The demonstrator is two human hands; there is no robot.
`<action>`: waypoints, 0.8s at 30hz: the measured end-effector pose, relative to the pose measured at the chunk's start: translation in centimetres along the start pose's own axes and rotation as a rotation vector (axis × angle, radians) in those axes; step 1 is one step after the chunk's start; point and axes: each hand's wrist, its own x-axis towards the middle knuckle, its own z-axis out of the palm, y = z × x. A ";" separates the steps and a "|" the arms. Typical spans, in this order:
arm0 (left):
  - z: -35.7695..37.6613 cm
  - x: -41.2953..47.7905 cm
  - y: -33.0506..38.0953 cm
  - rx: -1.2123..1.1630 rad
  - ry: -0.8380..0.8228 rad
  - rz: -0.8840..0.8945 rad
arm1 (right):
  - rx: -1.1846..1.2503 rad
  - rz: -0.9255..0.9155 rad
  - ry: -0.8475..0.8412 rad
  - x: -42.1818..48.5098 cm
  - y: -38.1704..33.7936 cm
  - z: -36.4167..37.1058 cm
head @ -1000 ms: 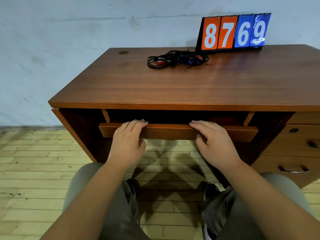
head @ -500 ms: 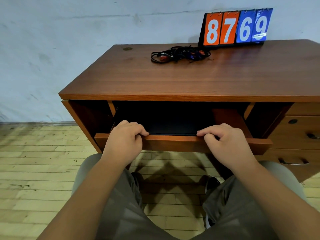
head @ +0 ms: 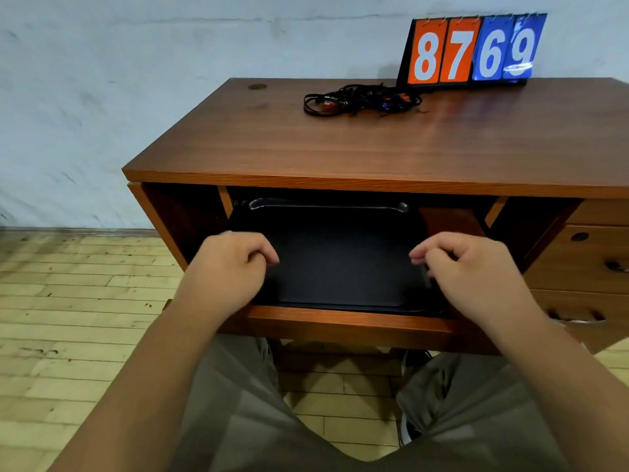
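1. Nearest the seated person's lap, the pull-out drawer (head: 340, 323) stands drawn well out from under the desk, its front lip just above the knees.
2. Over it, the left hand (head: 228, 270) and the right hand (head: 473, 274) have their fingers curled at the left and right rims of the black tray (head: 343, 260). The tray lies flat in the drawer. Whether either hand has closed on a rim, I cannot tell.
3. The step in hand, as I judge it, is lifting the tray out. Hook the fingertips under both side rims at matching points, roughly midway along, so it rises level.
4. Raise it only slightly at first, because the desk top (head: 340, 148) overhangs the tray's far end. Draw it toward the body before lifting higher, or the far rim may knock the underside.
5. Keep the forearms off the drawer's front lip so the drawer stays put.
6. Counts, near to far:
   - two hands
   - one open drawer
   - one tray
   - two handled side drawers (head: 585, 260) at the right
   - one desk top
   - one cable bundle (head: 360, 98), its strands too tangled to count
   - one flip scoreboard (head: 473, 51) with four cards, two orange and two blue, reading 8 7 6 9
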 end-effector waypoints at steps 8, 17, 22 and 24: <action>-0.6 3.4 -3.1 -0.098 0.087 -0.187 | 0.204 0.310 -0.032 3.5 1.2 0.4; -0.6 3.7 -3.6 -0.387 0.054 -0.334 | 0.581 0.498 -0.103 6.4 1.5 1.2; -0.6 4.2 -4.2 -0.948 -0.003 -0.467 | 0.686 0.567 -0.106 6.7 1.3 0.6; -1.0 4.7 -4.5 -1.120 -0.023 -0.516 | 0.741 0.605 -0.117 6.8 1.3 0.3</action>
